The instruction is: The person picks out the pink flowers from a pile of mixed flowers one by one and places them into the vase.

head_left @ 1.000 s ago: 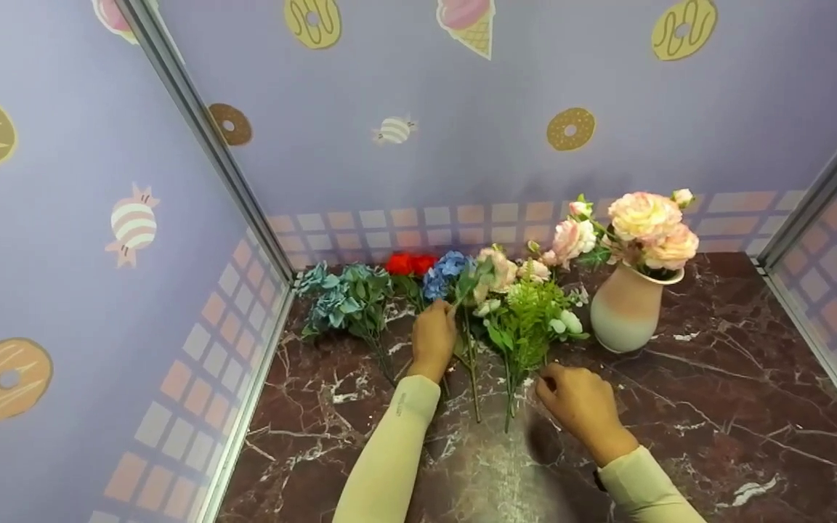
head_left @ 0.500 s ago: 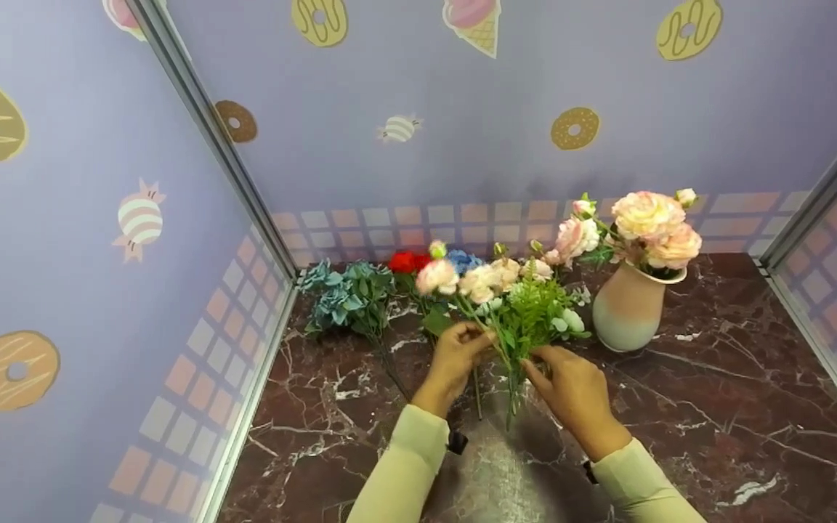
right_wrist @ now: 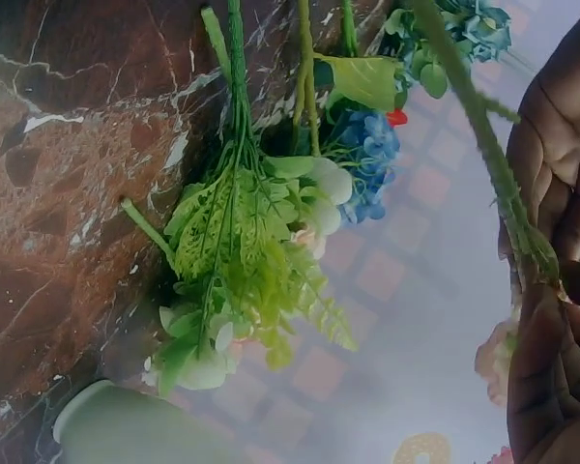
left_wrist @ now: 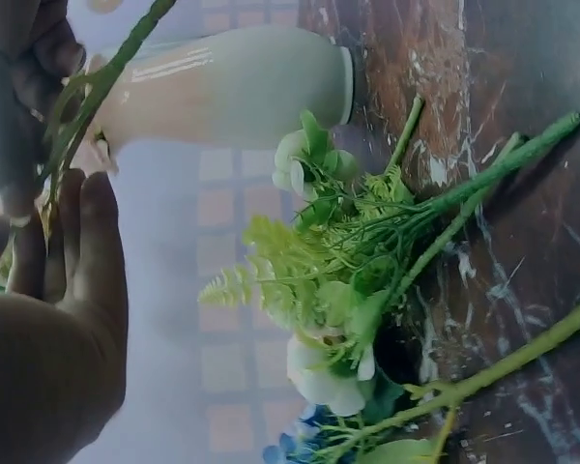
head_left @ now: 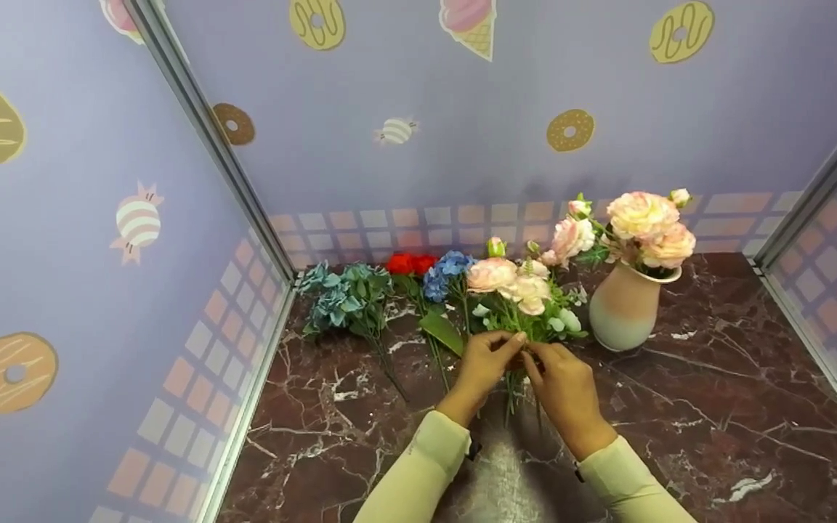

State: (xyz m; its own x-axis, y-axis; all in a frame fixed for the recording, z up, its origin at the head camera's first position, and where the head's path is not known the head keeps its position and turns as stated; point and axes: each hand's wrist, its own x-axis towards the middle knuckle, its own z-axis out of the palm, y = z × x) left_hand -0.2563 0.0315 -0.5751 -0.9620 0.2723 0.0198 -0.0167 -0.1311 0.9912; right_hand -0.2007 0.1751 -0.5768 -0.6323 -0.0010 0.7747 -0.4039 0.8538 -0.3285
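Note:
A long-stemmed pink flower (head_left: 491, 275) with several cream-pink blooms and a bud is held up at the middle of the table. Its green stem (right_wrist: 498, 164) runs between both hands. My left hand (head_left: 486, 365) pinches the stem below the blooms, and my right hand (head_left: 568, 391) pinches it close by, the fingertips nearly meeting. In the left wrist view the same stem (left_wrist: 126, 50) slants up past the fingers. Behind and beneath it lie green fern sprays (left_wrist: 271, 266) with white flowers (head_left: 569, 320), partly covered by the blooms.
A pink-and-white vase (head_left: 625, 309) holding large pink flowers (head_left: 644, 216) stands to the right. Teal flowers (head_left: 337, 301), red flowers (head_left: 411, 263) and blue flowers (head_left: 447, 272) lie to the left on the dark marbled table (head_left: 716, 385). Patterned walls (head_left: 476, 167) enclose the back and sides.
My left hand has lifted the pink flower from among the lying stems and brought it rightward over the fern. My right hand has moved slightly up and left to meet its stem.

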